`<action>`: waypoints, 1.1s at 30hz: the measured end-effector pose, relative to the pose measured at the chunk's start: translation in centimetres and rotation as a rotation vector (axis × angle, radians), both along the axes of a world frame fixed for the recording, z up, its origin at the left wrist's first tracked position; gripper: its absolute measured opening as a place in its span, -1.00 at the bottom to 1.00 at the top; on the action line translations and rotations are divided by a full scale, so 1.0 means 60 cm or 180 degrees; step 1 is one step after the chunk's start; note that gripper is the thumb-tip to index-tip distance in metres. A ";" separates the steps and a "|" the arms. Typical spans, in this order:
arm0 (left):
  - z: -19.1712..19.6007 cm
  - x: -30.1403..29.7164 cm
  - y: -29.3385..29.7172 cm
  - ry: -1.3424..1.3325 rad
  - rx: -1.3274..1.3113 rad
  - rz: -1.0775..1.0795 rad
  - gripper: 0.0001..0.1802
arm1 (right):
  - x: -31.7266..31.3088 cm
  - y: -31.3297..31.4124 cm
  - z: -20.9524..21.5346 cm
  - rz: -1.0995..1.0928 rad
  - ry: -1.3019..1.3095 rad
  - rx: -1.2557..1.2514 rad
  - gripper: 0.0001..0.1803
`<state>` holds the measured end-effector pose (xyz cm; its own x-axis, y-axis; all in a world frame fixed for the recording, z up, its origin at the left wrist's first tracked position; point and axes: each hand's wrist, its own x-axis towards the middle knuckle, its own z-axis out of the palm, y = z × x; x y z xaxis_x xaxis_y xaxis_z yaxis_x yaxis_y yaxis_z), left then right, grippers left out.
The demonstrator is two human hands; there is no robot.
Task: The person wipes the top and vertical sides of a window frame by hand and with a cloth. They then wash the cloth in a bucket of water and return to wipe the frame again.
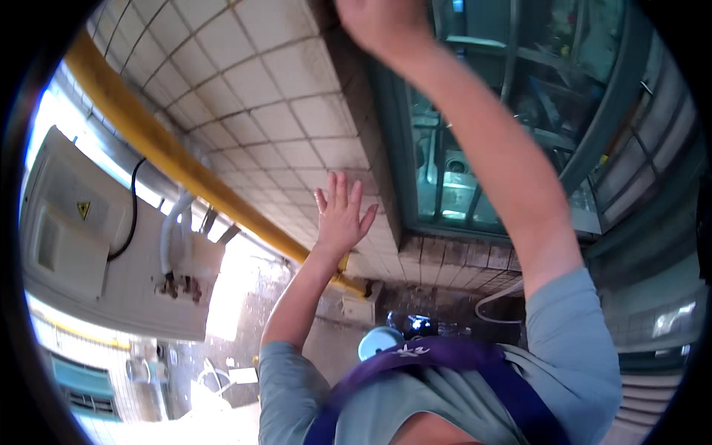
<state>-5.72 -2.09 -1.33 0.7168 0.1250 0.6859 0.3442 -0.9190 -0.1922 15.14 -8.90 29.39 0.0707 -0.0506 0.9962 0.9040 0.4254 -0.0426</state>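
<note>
My left hand (343,213) has its fingers spread over the white tiled wall (285,78); whether the palm touches the tiles I cannot make out. Nothing is in it. Up at the top edge, my right hand (386,26) reaches high beside the green window frame (394,141). Its fingers are cut off by the picture's edge, so what they hold or touch is hidden. My right forearm crosses in front of the window, whose panes (549,81) have bars. Beyond the glass, a metal sink or stove top shows dimly.
A thick yellow pipe (167,152) runs down along the wall on the left. Beside it is a white outdoor appliance unit (122,245) with hoses and valves. Below me, a blue bucket or stool (380,341) stands on the floor near a pale hose (493,310).
</note>
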 end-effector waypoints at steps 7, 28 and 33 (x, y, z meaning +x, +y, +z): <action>0.055 -0.143 0.024 -0.1460 0.0087 0.0786 0.11 | -0.007 -0.033 -0.327 -0.0314 0.0150 -0.1191 -0.70; 0.141 -0.134 0.104 -0.3622 -0.2539 -0.0023 -0.21 | -0.055 -0.063 -0.574 -0.0019 0.0944 -0.1636 -0.74; 0.160 -0.138 0.098 -0.3433 -0.2548 -0.0089 -0.25 | -0.049 -0.062 -0.574 -0.0043 0.1186 -0.1933 -0.76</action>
